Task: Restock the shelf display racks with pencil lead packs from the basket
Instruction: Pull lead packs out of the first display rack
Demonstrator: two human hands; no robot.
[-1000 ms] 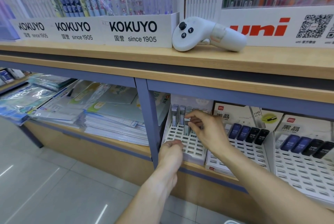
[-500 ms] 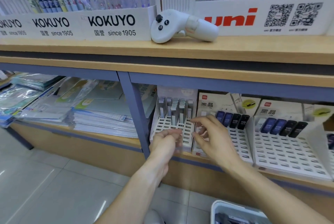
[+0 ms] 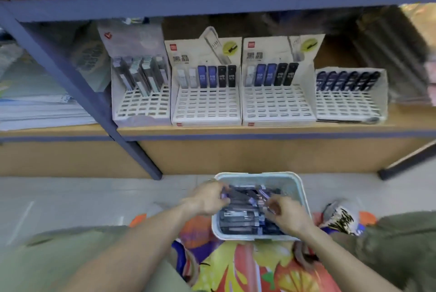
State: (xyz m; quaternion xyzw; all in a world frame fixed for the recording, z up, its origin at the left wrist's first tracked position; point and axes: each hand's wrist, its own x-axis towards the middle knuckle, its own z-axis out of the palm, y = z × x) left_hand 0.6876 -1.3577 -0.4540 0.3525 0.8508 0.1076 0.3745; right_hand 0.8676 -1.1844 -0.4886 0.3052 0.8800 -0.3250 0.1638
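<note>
Both hands are reaching down into the pale blue basket (image 3: 303,199), which is sitting on the floor just below the shelf (image 3: 236,130); the left hand (image 3: 207,198) is curling its fingers over the pile at the basket's left rim, apparently pinching a purple-edged pack, while the right hand (image 3: 285,215) is closing its fingers among the packs on the right (the frame is too blurred to tell exactly which pack either hand is gripping). The pencil lead packs (image 3: 240,217) are lying jumbled and overlapping in the basket, dark with purple ends.

Up on the shelf, four slotted racks are standing side by side: the leftmost rack (image 3: 141,107) is holding a few grey-green packs leaning at angles; the two middle racks (image 3: 207,109) are each showing one back row of white, blue and black packs; the right rack (image 3: 349,105) is holding one dark row; most slots are sitting bare.

Judging from here, the likely trouble is mixing: the packs are tangled, so a hurried grab may be lifting the wrong colour or grade for a given rack; a loose pinch on several slick packs could be letting some slide onto the floor; and pushing a pack in beside the leaning ones may be tipping them over.
</note>
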